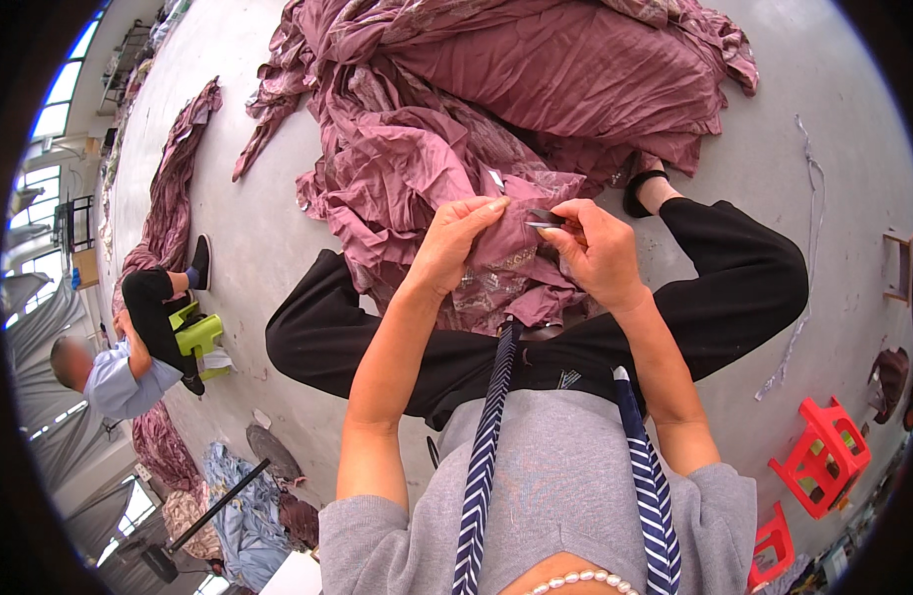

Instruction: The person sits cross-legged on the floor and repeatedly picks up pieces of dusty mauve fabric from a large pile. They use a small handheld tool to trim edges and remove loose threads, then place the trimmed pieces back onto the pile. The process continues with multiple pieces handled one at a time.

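A large heap of dusty-pink patterned fabric [407, 164] spreads over the floor before me, and its near end lies across my lap. My left hand [452, 241] is closed, with thumb and fingers pinching an edge of this fabric. A small white tag [496, 180] shows just beyond those fingertips. In my right hand [599, 254] is a pair of small metal thread snips [546, 218], their two blades a little apart and pointing left toward the pinched edge. The blade tips hang just above the fabric; whether a thread lies between them is too small to tell.
Far left, another person [129, 377] sits on a green stool [198, 335] beside a long pink cloth strip [174, 188]. Red plastic stools [821, 456] stand at the lower right. A pale strip [811, 228] trails along the floor. Blue cloth [240, 516] lies lower left.
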{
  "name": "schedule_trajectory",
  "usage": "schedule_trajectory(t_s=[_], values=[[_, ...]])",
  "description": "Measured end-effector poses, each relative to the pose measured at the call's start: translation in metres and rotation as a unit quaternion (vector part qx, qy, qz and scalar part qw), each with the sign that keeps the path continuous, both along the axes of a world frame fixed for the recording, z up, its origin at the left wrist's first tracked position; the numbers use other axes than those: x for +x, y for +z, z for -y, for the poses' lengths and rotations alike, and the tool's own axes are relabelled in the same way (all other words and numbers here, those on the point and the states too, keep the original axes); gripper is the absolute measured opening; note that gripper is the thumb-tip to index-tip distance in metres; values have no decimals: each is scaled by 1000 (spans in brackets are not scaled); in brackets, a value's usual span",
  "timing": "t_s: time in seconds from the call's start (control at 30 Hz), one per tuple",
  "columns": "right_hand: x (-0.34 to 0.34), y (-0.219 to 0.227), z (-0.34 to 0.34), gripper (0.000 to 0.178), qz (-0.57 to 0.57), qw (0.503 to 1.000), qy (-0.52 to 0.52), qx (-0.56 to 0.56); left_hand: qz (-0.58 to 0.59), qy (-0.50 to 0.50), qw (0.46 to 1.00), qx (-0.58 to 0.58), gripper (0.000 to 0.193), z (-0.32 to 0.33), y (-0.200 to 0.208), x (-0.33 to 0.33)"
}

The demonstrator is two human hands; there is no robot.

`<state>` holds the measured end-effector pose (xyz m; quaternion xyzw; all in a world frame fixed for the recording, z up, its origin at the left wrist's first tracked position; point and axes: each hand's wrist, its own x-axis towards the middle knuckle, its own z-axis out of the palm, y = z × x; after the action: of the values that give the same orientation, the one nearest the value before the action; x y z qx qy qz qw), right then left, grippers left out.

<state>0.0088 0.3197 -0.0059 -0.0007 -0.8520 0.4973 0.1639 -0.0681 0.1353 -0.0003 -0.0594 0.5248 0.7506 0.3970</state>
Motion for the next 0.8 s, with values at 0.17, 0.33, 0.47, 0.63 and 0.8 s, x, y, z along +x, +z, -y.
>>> schedule_trajectory(t_s=[0.17,0.33,0.47,0.63,0.8], values=[[-1,-4,1,27,-18,1000,-2,25,-6,9,1000,-20,15,-3,0,2],[-2,-4,3,29,-46,998,7,46,-14,-28,999,-12,15,-2,3,0],[-3,-4,2,29,-60,995,14,72,-14,-16,1000,-22,15,-3,0,1],[-7,-5,3,28,-77,993,25,87,-6,-18,999,-41,16,-8,7,0],[-10,-10,-1,26,-138,979,20,148,4,-17,999,-51,17,-10,8,-1]])
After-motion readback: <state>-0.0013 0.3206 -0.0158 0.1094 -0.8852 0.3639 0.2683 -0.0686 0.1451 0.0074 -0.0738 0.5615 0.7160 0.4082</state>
